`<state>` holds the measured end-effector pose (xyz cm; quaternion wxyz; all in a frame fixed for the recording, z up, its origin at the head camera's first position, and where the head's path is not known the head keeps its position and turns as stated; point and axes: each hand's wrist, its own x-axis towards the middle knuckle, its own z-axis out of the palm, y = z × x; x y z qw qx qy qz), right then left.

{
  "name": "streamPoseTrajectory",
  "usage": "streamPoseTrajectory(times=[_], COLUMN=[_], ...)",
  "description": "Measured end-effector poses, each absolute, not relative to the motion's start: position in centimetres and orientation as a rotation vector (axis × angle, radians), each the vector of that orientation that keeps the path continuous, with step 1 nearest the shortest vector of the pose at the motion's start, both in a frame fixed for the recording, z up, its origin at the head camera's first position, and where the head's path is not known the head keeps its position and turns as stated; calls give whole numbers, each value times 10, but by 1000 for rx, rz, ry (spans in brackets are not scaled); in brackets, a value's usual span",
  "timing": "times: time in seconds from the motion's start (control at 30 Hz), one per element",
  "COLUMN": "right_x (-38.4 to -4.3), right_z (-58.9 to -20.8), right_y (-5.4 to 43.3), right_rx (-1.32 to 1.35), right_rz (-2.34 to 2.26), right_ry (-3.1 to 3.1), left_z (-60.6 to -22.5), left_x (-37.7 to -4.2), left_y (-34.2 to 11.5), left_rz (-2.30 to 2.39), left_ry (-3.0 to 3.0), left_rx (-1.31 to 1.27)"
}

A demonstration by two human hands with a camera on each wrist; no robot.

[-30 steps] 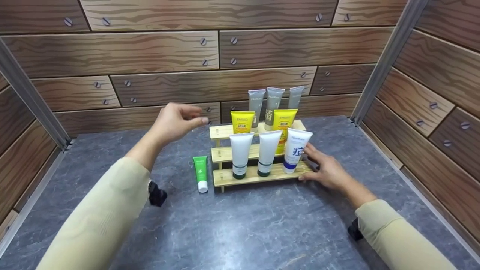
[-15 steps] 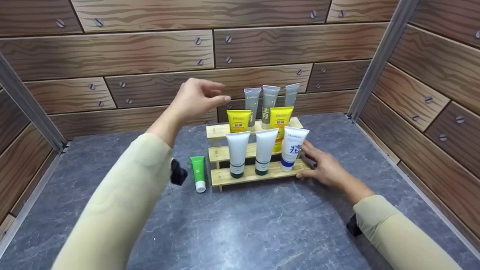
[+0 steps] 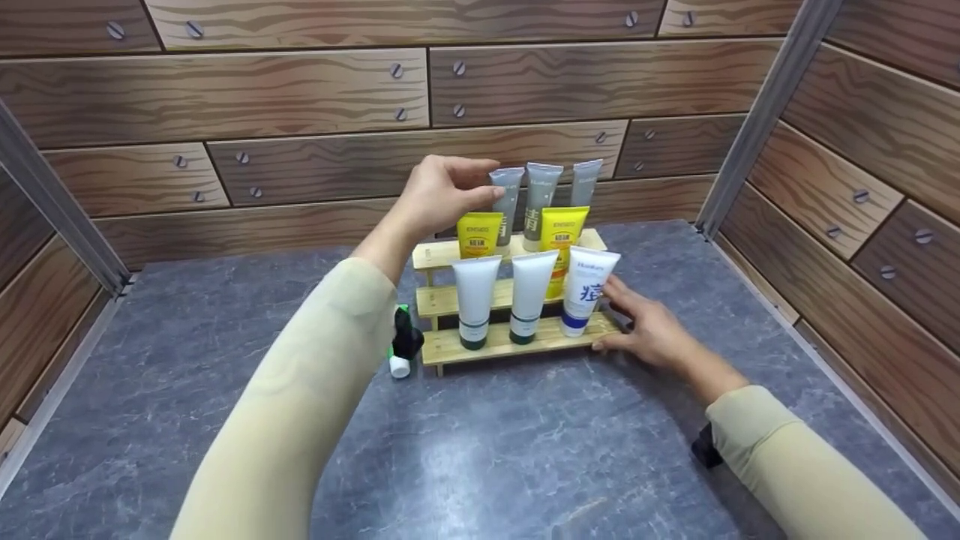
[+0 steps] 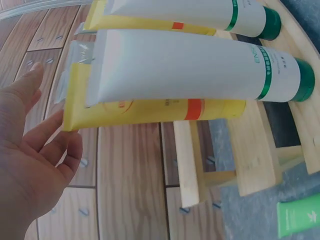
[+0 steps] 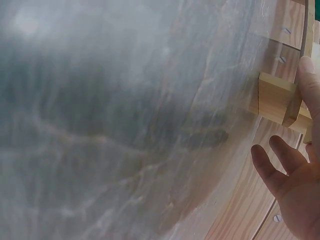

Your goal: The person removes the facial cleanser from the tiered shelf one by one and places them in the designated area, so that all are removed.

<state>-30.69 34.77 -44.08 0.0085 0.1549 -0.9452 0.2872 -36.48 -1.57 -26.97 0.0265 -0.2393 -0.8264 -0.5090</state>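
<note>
A three-tier wooden display rack stands on the table, bearing several upright squeeze tubes. At its top tier, my left hand has thumb and fingers spread beside the leftmost grey tube; the left wrist view shows the fingers apart, close to a yellow tube. My right hand holds the rack's right end, thumb at the lowest board's front edge, beside a white tube with blue lettering. In the right wrist view the thumb lies against the board and the other fingers are loosely extended.
A green tube with a white cap lies left of the rack, partly covered by the left wrist's black camera. Two white tubes fill the front tier's left and middle. Wood-patterned walls enclose the grey marbled table.
My left hand has moved right, and up at first, from above the green tube to the leftmost grey tube. The right hand keeps its place at the rack's end.
</note>
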Motion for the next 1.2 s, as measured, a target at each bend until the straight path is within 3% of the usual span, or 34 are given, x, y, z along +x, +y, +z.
streamPoseTrajectory(times=[1.2], right_x=[-306], right_z=[-440], right_y=[346], right_rx=[461], right_rz=[903], right_ry=[-2966], left_z=[-288], left_x=[-374], left_y=[-1], left_rz=[-1661], left_ry=[-2616], left_rx=[-695])
